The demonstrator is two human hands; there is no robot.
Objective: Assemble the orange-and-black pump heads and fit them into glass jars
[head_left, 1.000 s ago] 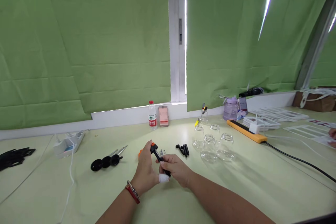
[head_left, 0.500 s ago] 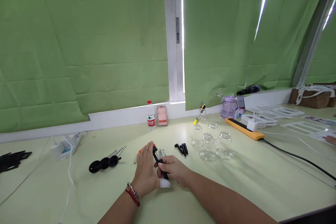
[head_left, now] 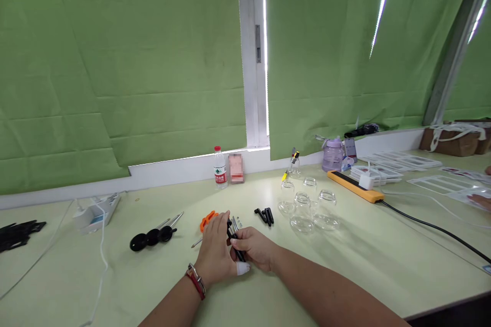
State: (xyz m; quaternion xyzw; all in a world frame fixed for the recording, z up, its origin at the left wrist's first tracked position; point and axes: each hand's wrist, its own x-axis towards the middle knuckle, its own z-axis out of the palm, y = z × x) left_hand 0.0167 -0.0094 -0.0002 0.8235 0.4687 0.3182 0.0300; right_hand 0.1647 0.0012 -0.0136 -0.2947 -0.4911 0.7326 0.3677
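My right hand (head_left: 256,249) pinches a black rod-shaped part (head_left: 238,254), which slants up and to the left. Around its upper end curls my left hand (head_left: 217,246), whose thumb wears a white wrap; the palm and fingers hide part of the piece. Just behind the hands lie thin metal pins (head_left: 234,222) and small pale bits (head_left: 239,222). Orange plastic rings (head_left: 207,220) rest beyond the left fingers, with a slim metal rod (head_left: 196,243) beside that hand. Several short black elbow-shaped pieces (head_left: 264,216) sit to the right of the hands.
Several clear glass jars (head_left: 302,213) stand at the right. Black discs with metal stems (head_left: 153,237) lie left. Farther back are a water bottle (head_left: 220,167), a purple jug (head_left: 333,154) and an orange power strip (head_left: 356,188). Another person's hand (head_left: 480,201) shows at the right edge.
My left hand has tilted and its fingers have moved slightly right over the top of the black part. The orange rings and the slim rod now show more. My right hand keeps its grip.
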